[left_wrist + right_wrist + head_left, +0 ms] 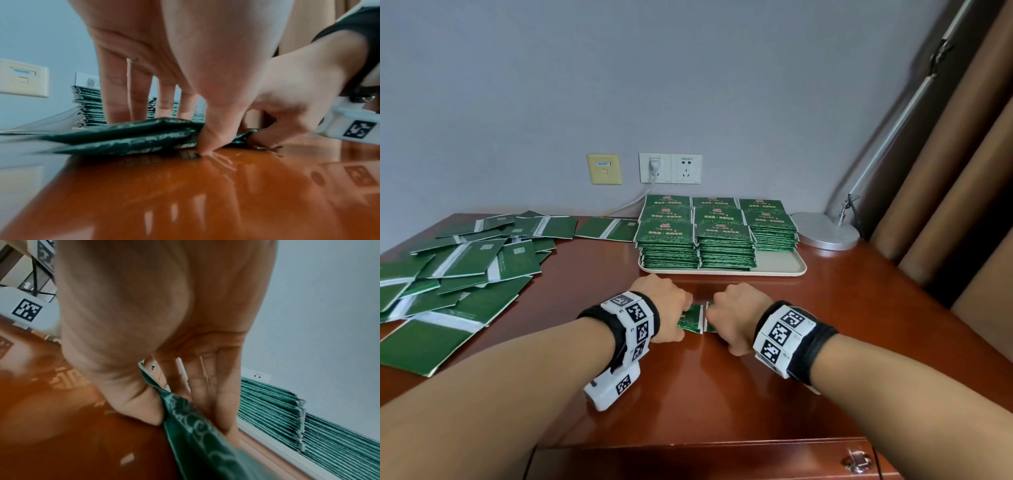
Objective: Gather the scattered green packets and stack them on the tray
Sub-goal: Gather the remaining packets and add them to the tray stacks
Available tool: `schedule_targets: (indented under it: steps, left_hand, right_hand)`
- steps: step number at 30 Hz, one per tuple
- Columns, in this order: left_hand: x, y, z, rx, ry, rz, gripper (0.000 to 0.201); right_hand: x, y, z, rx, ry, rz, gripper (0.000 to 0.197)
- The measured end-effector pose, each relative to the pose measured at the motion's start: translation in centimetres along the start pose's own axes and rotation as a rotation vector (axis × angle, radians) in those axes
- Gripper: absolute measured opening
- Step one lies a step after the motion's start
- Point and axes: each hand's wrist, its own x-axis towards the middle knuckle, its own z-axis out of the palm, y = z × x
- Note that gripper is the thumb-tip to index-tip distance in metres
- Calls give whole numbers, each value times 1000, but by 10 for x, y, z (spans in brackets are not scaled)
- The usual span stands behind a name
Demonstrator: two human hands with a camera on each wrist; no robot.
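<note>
Both hands square a small bundle of packets on the worktop.
Left hand (666,310) and right hand (736,317) pinch the bundle (692,318) by its ends, near the tray (779,266); light, slick, floppy foil, best gripped at its edges. Loose packets (458,263) crowd the left edge.

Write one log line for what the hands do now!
left hand + right hand: gripping green packets | on table | before tray

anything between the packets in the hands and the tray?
Nothing visible. Both hands, left and right, grip a small bundle of packets on the table, just in front of the tray. Only bare tabletop lies between. The tray's front right corner is free; stacks fill the rest.
</note>
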Motion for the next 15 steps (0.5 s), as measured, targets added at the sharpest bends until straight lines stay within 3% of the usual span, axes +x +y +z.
schedule_targets:
  steps: [4, 10, 15]
  left_hand:
    - [1, 2, 3, 5, 5, -6, 41]
    - [1, -2, -2, -24, -3, -12, 35]
    - [-2, -2, -4, -15, -17, 6, 33]
  right_hand:
    - [-3, -1, -2, 29, 7, 12, 15]
    - [-3, -2, -3, -6, -95, 22, 31]
    - [1, -5, 1, -18, -77, 22, 39]
